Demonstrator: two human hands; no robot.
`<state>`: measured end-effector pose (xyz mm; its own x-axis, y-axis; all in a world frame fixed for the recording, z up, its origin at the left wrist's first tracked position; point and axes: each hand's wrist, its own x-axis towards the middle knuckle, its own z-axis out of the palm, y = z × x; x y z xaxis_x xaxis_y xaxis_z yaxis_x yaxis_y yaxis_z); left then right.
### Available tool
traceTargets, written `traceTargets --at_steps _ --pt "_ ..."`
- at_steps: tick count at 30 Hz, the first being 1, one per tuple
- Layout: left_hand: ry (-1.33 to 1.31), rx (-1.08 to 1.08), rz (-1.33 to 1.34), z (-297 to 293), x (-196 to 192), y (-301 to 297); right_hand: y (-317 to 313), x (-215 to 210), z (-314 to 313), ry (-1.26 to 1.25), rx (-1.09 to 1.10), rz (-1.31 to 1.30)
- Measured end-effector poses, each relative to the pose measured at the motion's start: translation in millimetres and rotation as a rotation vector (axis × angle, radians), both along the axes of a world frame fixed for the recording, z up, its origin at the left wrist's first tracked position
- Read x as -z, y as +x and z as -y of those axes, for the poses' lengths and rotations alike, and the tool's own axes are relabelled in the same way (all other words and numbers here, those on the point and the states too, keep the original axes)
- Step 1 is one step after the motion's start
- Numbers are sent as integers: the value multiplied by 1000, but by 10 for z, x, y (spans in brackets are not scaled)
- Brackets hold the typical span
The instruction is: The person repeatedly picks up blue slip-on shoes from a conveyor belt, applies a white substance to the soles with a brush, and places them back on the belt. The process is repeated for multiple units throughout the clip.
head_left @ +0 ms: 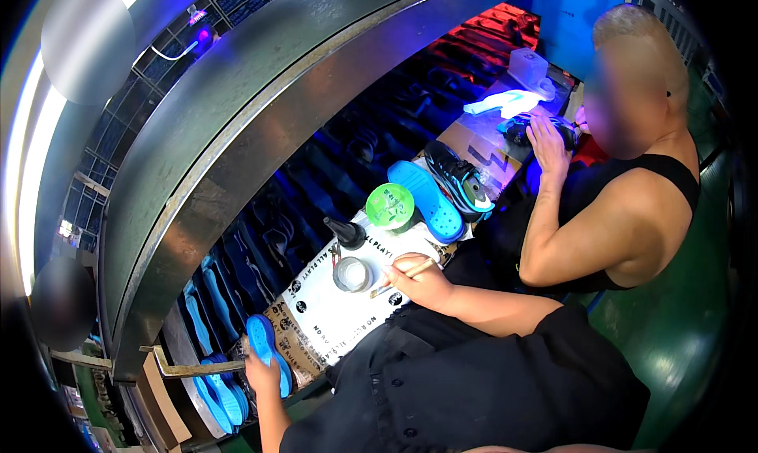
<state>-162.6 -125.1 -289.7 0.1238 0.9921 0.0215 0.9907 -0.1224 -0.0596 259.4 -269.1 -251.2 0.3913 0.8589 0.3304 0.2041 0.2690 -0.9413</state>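
Observation:
My left hand [264,370] grips a blue shoe sole [267,352] held upright at the near edge of the paper-covered bench [332,319]. My right hand [420,279] holds a thin wooden-handled brush [401,278], its tip pointing toward a small round glass pot [352,274] on the bench. A black squeeze bottle [346,232] stands just behind the pot. Beside it is a round container with a green lid [390,207].
Another blue sole [426,200] and a black-and-blue shoe [462,181] lie farther along the bench. A seated person [624,208] to my right handles a dark shoe [527,128]. A conveyor under a curved metal hood [237,137] carries several soles. More blue soles [221,390] are stacked lower left.

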Motion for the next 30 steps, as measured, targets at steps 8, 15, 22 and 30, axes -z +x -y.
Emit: traceTargets --at_steps 8,15,22,30 --pt "13 -307 156 295 521 -595 -359 60 -158 -178 -119 -49" --pt "-186 -436 106 429 526 -922 -550 184 -163 -233 -136 -85" --pt "-224 -499 713 304 778 -966 -704 94 -224 -259 -118 -100" --pt "-87 -394 478 389 658 -580 -682 115 -184 -269 -117 -89"
